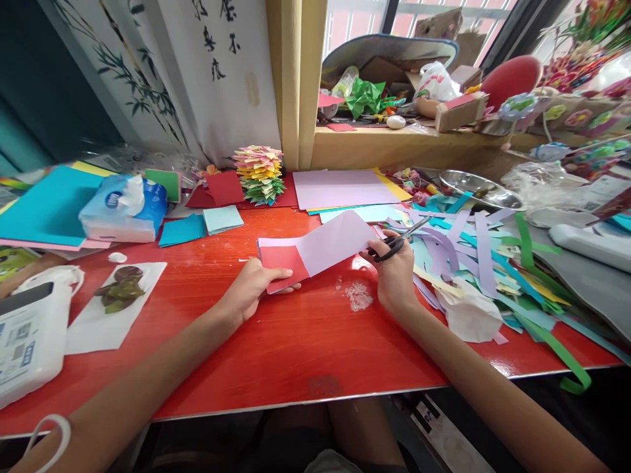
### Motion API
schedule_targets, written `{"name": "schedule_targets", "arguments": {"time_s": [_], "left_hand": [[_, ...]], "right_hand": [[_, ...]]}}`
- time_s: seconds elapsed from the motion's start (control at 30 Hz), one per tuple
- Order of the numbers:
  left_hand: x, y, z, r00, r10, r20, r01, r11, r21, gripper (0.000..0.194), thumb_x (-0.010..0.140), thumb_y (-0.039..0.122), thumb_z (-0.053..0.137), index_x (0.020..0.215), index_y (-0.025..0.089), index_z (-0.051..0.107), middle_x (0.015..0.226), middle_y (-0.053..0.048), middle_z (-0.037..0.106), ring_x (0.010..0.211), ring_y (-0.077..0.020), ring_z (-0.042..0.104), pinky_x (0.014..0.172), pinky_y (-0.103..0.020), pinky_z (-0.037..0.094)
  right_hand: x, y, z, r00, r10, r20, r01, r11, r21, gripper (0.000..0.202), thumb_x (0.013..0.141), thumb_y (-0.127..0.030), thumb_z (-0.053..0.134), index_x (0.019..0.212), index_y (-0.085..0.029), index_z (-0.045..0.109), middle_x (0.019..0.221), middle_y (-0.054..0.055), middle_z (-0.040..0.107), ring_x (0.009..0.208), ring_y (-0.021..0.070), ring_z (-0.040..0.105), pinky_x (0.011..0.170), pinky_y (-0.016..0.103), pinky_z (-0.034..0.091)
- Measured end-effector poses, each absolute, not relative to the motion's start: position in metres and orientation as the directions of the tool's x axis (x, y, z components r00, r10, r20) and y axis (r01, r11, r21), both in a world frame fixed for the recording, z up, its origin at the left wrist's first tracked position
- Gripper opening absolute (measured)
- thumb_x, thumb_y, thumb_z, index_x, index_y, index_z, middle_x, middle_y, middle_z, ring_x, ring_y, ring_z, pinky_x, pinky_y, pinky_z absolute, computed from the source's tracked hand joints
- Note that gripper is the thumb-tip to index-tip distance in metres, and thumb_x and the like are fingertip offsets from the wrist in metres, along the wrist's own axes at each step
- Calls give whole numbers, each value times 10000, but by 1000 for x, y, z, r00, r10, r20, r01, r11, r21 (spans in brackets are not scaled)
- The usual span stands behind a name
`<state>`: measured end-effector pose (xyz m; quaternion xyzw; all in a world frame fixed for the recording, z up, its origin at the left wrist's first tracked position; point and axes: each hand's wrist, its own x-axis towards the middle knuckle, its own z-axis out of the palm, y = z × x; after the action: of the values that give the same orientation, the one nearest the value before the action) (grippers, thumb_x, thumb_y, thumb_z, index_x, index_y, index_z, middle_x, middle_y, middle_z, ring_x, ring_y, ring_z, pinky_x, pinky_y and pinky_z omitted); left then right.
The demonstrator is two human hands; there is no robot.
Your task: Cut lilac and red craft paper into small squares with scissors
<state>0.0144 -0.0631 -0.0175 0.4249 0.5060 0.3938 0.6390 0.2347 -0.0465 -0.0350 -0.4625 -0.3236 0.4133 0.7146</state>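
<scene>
In the head view my left hand (251, 286) pinches a red paper square (282, 261) against the left end of a lilac paper strip (335, 244), thumb on top. The strip rises to the right, and its far end touches the fingers of my right hand (397, 272). That hand is closed round the black handles of a pair of scissors (393, 247), whose blades point up and to the right, away from the paper. Whether the blades are parted is hard to tell. Both hands are above the red table (296, 355).
Paper strips (486, 253) and a crumpled tissue (468, 312) cover the right side. Behind are lilac sheets (345, 188), a folded-paper stack (259, 176) and blue squares (183, 230). A tissue pack (123, 209) and white device (34, 335) lie left.
</scene>
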Motion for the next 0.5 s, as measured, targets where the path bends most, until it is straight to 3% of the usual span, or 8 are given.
{"name": "schedule_targets", "arguments": {"time_s": [0.1,0.23,0.3,0.4,0.5], "left_hand": [[8,-59,-16,190,933,-306,-61,322,945,284,651,198,675,906,92,607,945,-145,678,741,-193,670,675,-266,558],[6,-58,-14,226,939,-260,-27,272,962,284,657,195,669,916,111,590,905,-121,686,680,-183,667,627,-270,560],[6,-58,-12,268,935,-235,-1,244,970,272,663,201,666,907,109,590,844,-106,691,652,-184,667,607,-270,561],[5,-56,-10,313,911,-269,30,274,961,281,657,192,668,909,104,581,798,-95,690,645,-197,671,583,-262,561],[2,-53,-10,294,881,-372,71,368,927,355,618,154,685,945,117,553,839,-90,688,640,-199,674,559,-247,559]], "right_hand": [[241,-43,-36,470,879,86,-248,225,-942,375,645,-175,635,938,-232,407,843,-32,575,735,99,589,697,267,496],[250,-41,-30,515,822,242,-145,361,-921,352,702,-228,608,963,-258,373,935,-16,598,893,116,591,779,279,465],[250,-43,-24,493,816,301,-112,402,-909,321,726,-264,597,967,-263,385,912,-23,593,874,116,593,762,277,468],[244,-48,-19,349,886,307,-112,364,-924,284,737,-292,600,959,-251,427,816,-23,584,731,118,586,607,244,469],[236,-54,-18,119,972,203,-147,220,-964,254,750,-310,596,949,-226,464,766,-9,586,663,118,558,518,223,438]]}}
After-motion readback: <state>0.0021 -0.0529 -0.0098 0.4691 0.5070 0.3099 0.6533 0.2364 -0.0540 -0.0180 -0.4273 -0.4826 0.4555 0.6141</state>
